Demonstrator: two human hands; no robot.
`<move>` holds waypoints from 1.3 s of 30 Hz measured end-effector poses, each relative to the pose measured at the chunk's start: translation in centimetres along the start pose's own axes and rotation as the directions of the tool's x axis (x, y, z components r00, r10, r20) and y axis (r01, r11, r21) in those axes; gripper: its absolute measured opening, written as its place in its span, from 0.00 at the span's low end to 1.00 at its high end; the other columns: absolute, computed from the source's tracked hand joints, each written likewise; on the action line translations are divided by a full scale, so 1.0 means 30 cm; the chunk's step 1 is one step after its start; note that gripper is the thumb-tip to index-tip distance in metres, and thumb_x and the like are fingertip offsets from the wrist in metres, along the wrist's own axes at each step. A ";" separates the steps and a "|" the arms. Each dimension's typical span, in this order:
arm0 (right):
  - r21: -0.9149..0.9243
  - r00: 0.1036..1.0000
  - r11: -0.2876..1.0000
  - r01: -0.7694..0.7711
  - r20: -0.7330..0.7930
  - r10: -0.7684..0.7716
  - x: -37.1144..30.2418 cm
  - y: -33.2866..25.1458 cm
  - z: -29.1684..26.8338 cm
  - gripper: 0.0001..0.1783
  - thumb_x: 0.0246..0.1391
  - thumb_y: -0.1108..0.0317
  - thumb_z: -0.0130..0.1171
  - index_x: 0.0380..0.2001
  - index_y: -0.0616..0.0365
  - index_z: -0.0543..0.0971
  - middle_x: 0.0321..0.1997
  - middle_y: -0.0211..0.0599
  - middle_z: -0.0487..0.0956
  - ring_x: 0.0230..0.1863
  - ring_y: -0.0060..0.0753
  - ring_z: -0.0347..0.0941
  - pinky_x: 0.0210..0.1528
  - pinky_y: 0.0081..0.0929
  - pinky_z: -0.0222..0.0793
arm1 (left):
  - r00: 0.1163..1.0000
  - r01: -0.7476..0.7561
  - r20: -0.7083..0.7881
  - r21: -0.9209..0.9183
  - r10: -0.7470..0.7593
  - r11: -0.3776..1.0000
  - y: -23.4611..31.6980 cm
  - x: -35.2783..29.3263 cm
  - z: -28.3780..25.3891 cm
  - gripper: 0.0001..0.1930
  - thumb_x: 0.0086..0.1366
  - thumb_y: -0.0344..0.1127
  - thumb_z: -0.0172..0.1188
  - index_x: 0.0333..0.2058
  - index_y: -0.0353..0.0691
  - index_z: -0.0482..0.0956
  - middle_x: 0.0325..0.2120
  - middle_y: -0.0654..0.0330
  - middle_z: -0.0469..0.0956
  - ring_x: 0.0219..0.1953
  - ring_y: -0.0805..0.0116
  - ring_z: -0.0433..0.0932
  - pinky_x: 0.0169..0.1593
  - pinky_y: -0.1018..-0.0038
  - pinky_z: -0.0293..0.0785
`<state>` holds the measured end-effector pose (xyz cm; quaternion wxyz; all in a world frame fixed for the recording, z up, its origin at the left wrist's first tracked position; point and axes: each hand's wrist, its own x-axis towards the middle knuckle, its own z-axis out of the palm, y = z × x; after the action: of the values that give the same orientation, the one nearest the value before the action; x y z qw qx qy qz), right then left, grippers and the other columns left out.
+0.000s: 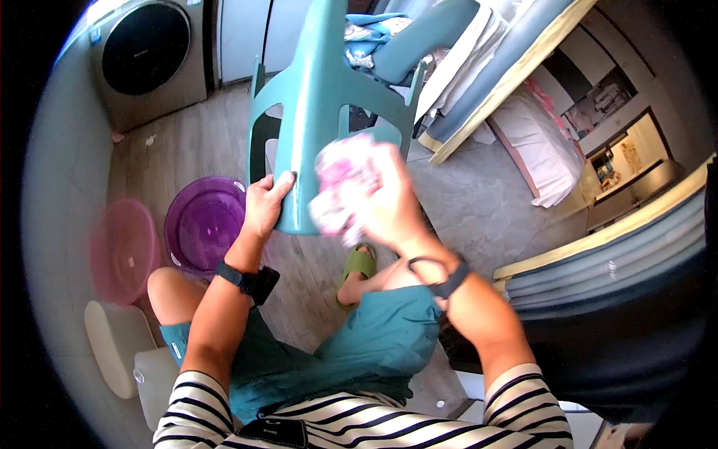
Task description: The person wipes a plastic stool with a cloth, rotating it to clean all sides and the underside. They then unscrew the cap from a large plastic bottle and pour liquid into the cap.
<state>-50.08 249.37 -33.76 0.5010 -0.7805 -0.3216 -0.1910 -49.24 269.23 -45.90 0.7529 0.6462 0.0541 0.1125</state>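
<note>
I'm seeing the teal plastic chair (303,135) sitting front and centre, its near end reaching toward the wearer's knees. Left hand (263,206) is gripping that end's left corner, thumb resting on the face (can't tell how far the other fingers are wrapping under). Right hand (390,196) is clutching a bunched pink-and-white cloth (340,178) at the right edge; blur is hiding whether it's touching. Purple basin (206,230) is standing on the floor (187,146) left of the chair, pink basin (123,251) just beyond. Washing machine (146,51) is standing upper left.
</note>
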 end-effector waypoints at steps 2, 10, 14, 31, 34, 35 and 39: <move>-0.326 0.972 0.920 0.217 0.160 -0.173 -0.054 -0.021 0.113 0.24 0.36 0.65 0.65 0.40 0.56 0.72 0.34 0.40 0.71 0.36 0.44 0.71 0.42 0.42 0.66 | 0.999 0.003 -0.032 -0.180 -0.009 0.984 -0.024 0.010 -0.007 0.19 0.63 0.46 0.59 0.22 0.35 0.78 0.19 0.72 0.72 0.22 0.84 0.66 0.23 0.82 0.63; -0.497 0.923 0.778 0.385 0.210 -0.323 -0.098 -0.033 0.112 0.25 0.30 0.61 0.67 0.38 0.49 0.75 0.33 0.30 0.68 0.38 0.33 0.70 0.42 0.35 0.58 | 0.996 0.007 -0.085 -0.251 -0.030 0.968 0.056 -0.029 -0.080 0.26 0.69 0.53 0.47 0.33 0.30 0.79 0.27 0.60 0.79 0.26 0.77 0.74 0.31 0.77 0.71; -0.542 0.990 0.832 0.118 -0.001 -0.141 -0.095 0.097 -0.053 0.20 0.35 0.66 0.64 0.37 0.53 0.76 0.35 0.37 0.73 0.36 0.43 0.72 0.37 0.39 0.64 | 0.991 -0.014 -0.130 -0.245 -0.019 0.969 0.086 -0.032 -0.069 0.29 0.69 0.55 0.44 0.33 0.29 0.78 0.25 0.60 0.78 0.25 0.76 0.74 0.31 0.77 0.71; -0.146 0.910 0.961 -0.233 -0.382 0.163 -0.010 0.214 -0.157 0.25 0.39 0.71 0.63 0.45 0.62 0.70 0.42 0.44 0.77 0.44 0.41 0.74 0.49 0.32 0.68 | 0.991 -0.001 -0.133 -0.209 -0.028 0.978 0.088 -0.036 -0.129 0.31 0.68 0.58 0.43 0.35 0.30 0.78 0.27 0.58 0.79 0.26 0.73 0.77 0.33 0.77 0.74; -0.106 0.909 0.963 -0.246 -0.371 0.191 -0.005 0.188 -0.176 0.29 0.38 0.71 0.63 0.47 0.63 0.69 0.43 0.43 0.76 0.47 0.40 0.73 0.52 0.31 0.66 | 0.985 0.004 -0.168 -0.210 -0.040 0.978 0.104 -0.038 -0.095 0.33 0.67 0.61 0.41 0.33 0.30 0.78 0.26 0.58 0.79 0.25 0.73 0.77 0.31 0.77 0.73; -0.156 0.957 0.975 -0.160 -0.266 0.114 -0.002 0.175 -0.187 0.29 0.37 0.72 0.63 0.47 0.62 0.69 0.44 0.43 0.76 0.48 0.41 0.72 0.52 0.32 0.66 | 0.982 -0.012 -0.184 -0.212 -0.028 0.977 0.102 -0.039 -0.089 0.35 0.67 0.62 0.39 0.32 0.30 0.78 0.24 0.58 0.79 0.24 0.73 0.76 0.30 0.77 0.73; -0.358 0.998 0.932 -0.058 0.004 0.064 -0.037 0.125 -0.175 0.30 0.34 0.74 0.63 0.47 0.59 0.72 0.45 0.43 0.76 0.50 0.46 0.71 0.52 0.35 0.67 | 0.980 -0.001 -0.197 -0.201 -0.039 0.980 0.090 -0.037 -0.094 0.35 0.67 0.62 0.39 0.32 0.31 0.78 0.24 0.58 0.78 0.24 0.73 0.76 0.30 0.77 0.73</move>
<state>-48.16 243.19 -34.70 0.3537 -0.8698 -0.2609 -0.2244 -51.22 272.05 -43.77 0.8057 0.5522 0.1241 0.1746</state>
